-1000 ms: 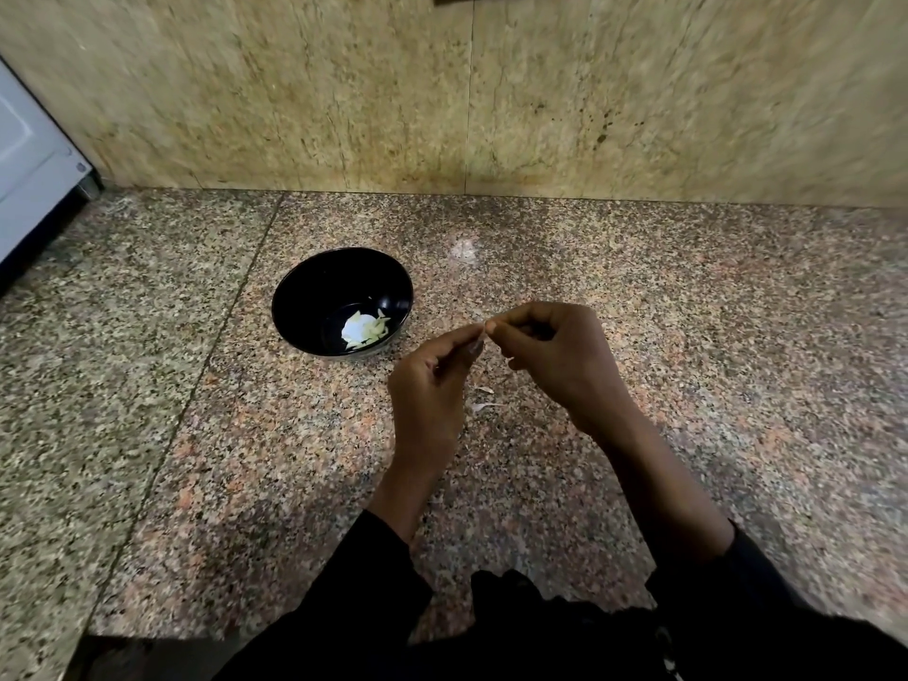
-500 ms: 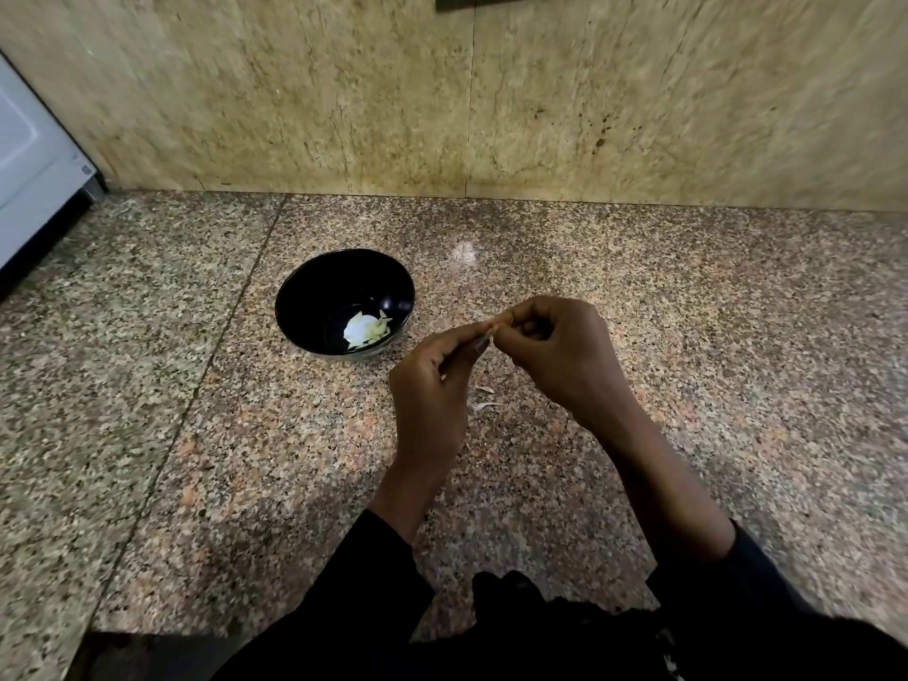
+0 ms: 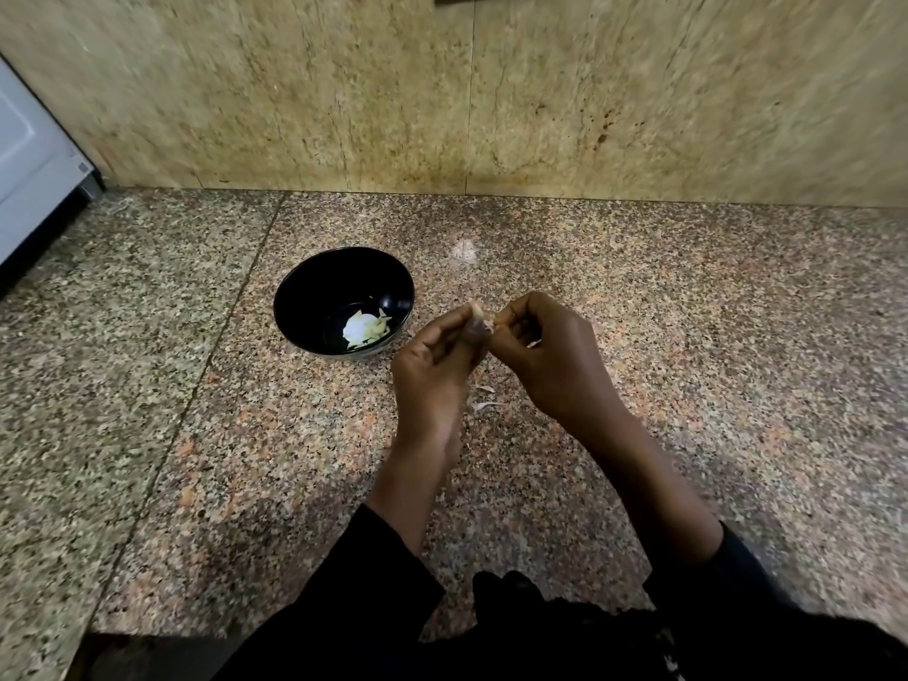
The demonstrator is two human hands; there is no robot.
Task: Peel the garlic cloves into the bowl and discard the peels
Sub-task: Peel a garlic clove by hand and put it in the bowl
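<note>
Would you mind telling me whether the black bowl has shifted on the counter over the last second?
No: the black bowl sits by the same counter seam.

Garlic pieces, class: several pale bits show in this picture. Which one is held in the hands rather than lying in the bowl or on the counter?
The garlic clove pinched between the left hand and right hand. The others lie loose: peeled pieces inside the black bowl, peel scraps on the counter.
</note>
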